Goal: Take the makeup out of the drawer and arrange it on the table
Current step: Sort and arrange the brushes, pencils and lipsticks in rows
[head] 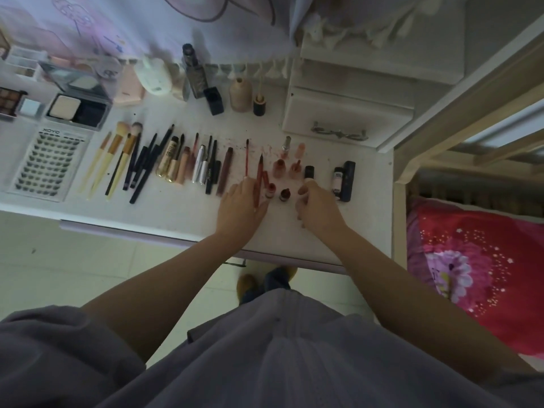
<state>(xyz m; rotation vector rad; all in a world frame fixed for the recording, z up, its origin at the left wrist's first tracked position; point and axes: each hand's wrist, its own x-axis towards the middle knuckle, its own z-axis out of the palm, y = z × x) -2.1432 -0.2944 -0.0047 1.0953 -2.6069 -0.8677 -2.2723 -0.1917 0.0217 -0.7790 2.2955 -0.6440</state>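
Right now, from the head view, both hands are down among the lip products near the right end of the tabletop (182, 219). The left hand (240, 212) lies beside the red pencil (259, 179), fingers fairly straight, touching or nudging it rather than curling round it, so that grip reads as released. The right hand (316, 209) has its fingertips bunched close to a small dark bottle (285, 195) and a black-capped tube (308, 173); whether that grip is pinching anything I cannot tell, the fingertips are too blurred.

Most of the makeup is already laid out: brushes (117, 154) and pencils in a row to the left, the lash tray (48, 164) beyond them, compacts (78, 110) and bottles along the back. The drawer unit (341, 116) sits at the back right, and I can't see inside it.

Now the risks. Those little upright lip tints (279, 167) stand packed together; a sweep of either wrist could bowl several over. The round pencil could roll toward the near edge if pushed askew, and the floor is right below. Reddish smears (266, 150) mark the white surface here, so a palm dragging through could spread them onto clean items. And the black tube (347, 181) on the right lies near the tabletop's side edge, where an elbow swing could send it off toward the bed (477, 254).
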